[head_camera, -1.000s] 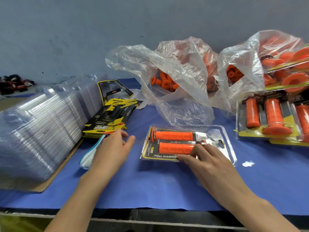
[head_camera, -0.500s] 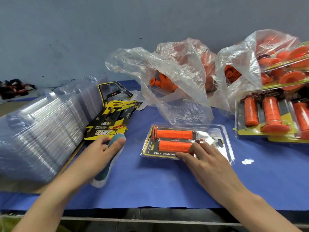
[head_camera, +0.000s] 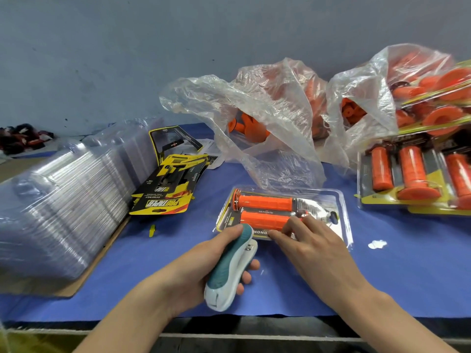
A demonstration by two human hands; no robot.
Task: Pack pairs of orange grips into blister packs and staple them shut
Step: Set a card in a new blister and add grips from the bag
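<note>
One stack of clear shells [head_camera: 63, 207] left on the table [head_camera: 407, 263]. Two plastic bags [head_camera: 275, 149] behind. One blister pack [head_camera: 334, 200] centre, two orange grips [head_camera: 265, 203] inside. Right hand [head_camera: 313, 248] fingers straight, pressing its near edge. Left hand [head_camera: 193, 271] grips one stapler [head_camera: 229, 266], nose at that edge.

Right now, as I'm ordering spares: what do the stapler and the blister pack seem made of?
The stapler: probably moulded plastic, glossy pale body, matte teal top with a dimpled texture, perhaps rubbery. The blister pack: thin clear glossy plastic; glare streaks it and the orange grips show through.
</note>
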